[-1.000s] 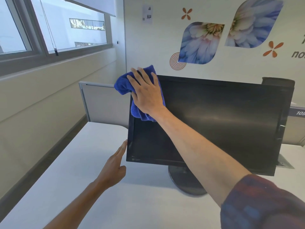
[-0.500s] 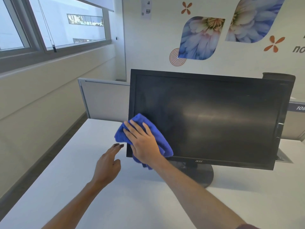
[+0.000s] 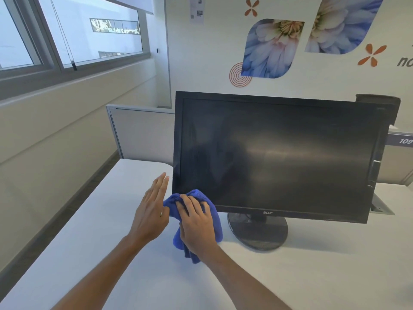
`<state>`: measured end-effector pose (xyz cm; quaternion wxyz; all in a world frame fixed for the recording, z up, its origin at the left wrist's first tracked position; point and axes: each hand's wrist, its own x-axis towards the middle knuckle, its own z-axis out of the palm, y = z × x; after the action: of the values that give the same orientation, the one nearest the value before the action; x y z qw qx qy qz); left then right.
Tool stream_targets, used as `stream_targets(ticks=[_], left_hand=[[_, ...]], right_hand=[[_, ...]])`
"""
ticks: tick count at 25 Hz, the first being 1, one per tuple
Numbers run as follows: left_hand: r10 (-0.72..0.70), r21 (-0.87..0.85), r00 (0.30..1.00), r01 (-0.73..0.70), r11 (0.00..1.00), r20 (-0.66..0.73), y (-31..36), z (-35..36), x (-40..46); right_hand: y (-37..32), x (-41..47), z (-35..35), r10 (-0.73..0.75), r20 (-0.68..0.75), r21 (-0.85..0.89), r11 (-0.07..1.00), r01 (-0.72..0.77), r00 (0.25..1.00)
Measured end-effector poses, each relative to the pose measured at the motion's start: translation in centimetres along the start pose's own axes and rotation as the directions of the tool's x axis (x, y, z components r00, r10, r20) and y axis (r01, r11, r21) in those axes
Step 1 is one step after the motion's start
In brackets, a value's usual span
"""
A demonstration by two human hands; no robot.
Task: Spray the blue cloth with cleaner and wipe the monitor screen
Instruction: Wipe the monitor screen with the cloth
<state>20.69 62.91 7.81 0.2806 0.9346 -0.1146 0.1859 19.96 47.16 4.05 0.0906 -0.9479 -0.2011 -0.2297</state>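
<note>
gripping the plush blue cloth [image 3: 213,217] at the glossy monitor [image 3: 279,153] corner, right hand [image 3: 196,222] seemingly bunching it, left hand [image 3: 152,211] fingers released, flat

"acer" on lower bezel of monitor [image 3: 268,212], "109" on grey partition sign [image 3: 402,141] at right edge, cut-off "no" lettering on wall [image 3: 405,61]

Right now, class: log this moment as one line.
stage: wiping | right hand: holds blue cloth at monitor lower-left corner | left hand: open, beside cloth
</note>
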Motion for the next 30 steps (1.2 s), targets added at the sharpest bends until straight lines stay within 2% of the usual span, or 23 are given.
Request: stream_targets(ticks=[4, 11, 14, 20, 23, 30], left_hand=[[0.064, 0.051, 0.990, -0.071, 0.996, 0.125, 0.0, 0.7, 0.7], [0.023, 0.140, 0.994, -0.037, 0.989, 0.104, 0.6, 1.0, 0.6], [0.015, 0.152, 0.994, -0.031, 0.988, 0.107, 0.8, 0.8, 0.6], [0.002, 0.012, 0.995, -0.003, 1.000, 0.104, 2.0, 0.0, 0.8], [0.003, -0.081, 0.996, 0.004, 0.997, 0.088, 2.4, -0.3, 0.7], [-0.057, -0.099, 0.989, 0.071, 0.993, 0.136, 2.0, 0.7, 0.6]], right_hand=[[1.3, -0.4, -0.2, -0.069, 0.015, -0.056, 0.996, 0.070, 0.998], [5.8, -1.6, -1.8, -0.101, -0.012, -0.137, 0.986, 0.098, 0.995], [6.2, -1.7, -2.7, -0.070, -0.006, -0.168, 0.983, 0.068, 0.998], [3.4, 0.6, -3.6, 0.040, -0.089, -0.009, 0.999, -0.041, 0.995], [1.5, 1.6, -2.9, 0.039, -0.063, 0.037, 0.999, -0.037, 0.997], [1.1, 1.2, -1.7, -0.020, 0.030, -0.083, 0.996, 0.023, 0.999]])
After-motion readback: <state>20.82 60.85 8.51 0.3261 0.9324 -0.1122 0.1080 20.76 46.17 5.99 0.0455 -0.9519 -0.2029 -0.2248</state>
